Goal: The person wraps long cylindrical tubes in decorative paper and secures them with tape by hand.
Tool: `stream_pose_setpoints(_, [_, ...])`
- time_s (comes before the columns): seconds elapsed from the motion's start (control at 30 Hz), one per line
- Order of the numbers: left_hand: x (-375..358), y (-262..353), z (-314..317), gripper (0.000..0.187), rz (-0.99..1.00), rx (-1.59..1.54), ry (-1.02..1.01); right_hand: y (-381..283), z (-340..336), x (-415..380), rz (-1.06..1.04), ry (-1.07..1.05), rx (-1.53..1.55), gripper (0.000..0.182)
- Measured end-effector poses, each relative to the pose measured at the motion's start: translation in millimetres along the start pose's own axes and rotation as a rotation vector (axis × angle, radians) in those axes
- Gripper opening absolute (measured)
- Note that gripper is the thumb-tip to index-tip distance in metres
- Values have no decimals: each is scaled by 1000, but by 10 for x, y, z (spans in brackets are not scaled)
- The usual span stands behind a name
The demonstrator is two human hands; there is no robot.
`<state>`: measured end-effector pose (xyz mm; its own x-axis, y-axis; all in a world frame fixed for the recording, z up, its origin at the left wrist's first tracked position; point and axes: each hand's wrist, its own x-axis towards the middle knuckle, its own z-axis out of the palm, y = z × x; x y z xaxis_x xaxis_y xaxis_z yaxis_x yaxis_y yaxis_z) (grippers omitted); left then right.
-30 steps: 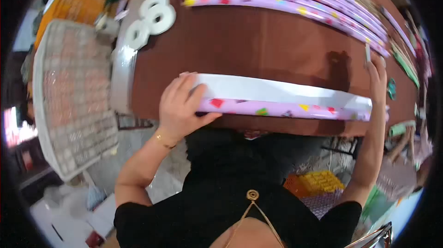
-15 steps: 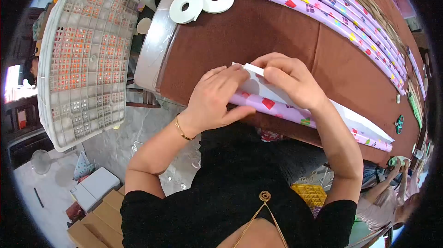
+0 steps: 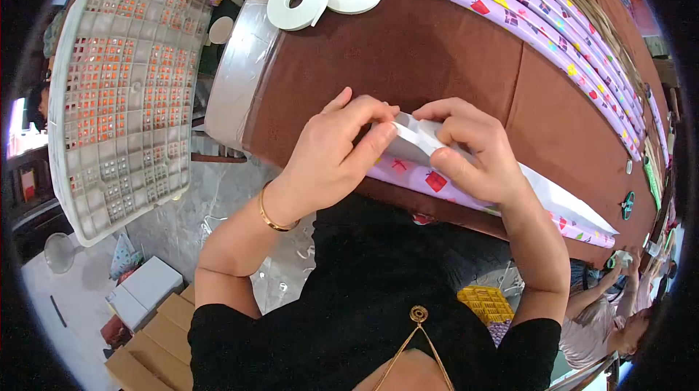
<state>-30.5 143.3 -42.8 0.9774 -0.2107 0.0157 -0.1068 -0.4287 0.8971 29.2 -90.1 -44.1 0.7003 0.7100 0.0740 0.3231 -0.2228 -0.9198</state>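
A purple patterned paper roll (image 3: pixel 435 181) with a loose white inner flap (image 3: pixel 557 191) lies along the near edge of the brown table. My left hand (image 3: pixel 338 151) pinches the white edge at the left end of the flap between thumb and fingers. Close beside it, my right hand (image 3: pixel 473 151) grips the same white flap, its thumb over the front and fingers bent behind. Between the two hands the white paper is folded up. Three rolls of white tape (image 3: pixel 297 1) lie at the table's far left.
Several purple patterned rolls (image 3: pixel 510 16) lie across the far side of the brown cloth (image 3: pixel 349 63). A white plastic crate (image 3: pixel 124 100) stands at the left. A green ring-like item (image 3: pixel 628 205) is on the right. Another person (image 3: pixel 601 325) sits at the lower right.
My left hand has turned from lying over the paper to pinching its edge. My right hand has shifted slightly right and down. The white flap between them is now more folded up.
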Motion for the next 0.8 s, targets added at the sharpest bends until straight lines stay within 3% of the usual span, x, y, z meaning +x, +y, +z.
stream_pose_setpoints(0.13, [-29, -19, 50, 10, -42, -32, 40, 35, 27, -10, -91, 189, -302, 29])
stream_pose_setpoints(0.23, [-44, -58, 155, 7, 14, 52, 139, 15, 25, -7, -97, 217, -480, 27])
stream_pose_setpoints(0.5, [-62, -103, 328, 12, 226, 364, 324, 84, 74, 4, -121, 296, -551, 26])
stream_pose_setpoints(0.8, [-65, -140, 366, 12, 212, 289, 381, -13, 34, 31, -96, 336, -770, 29])
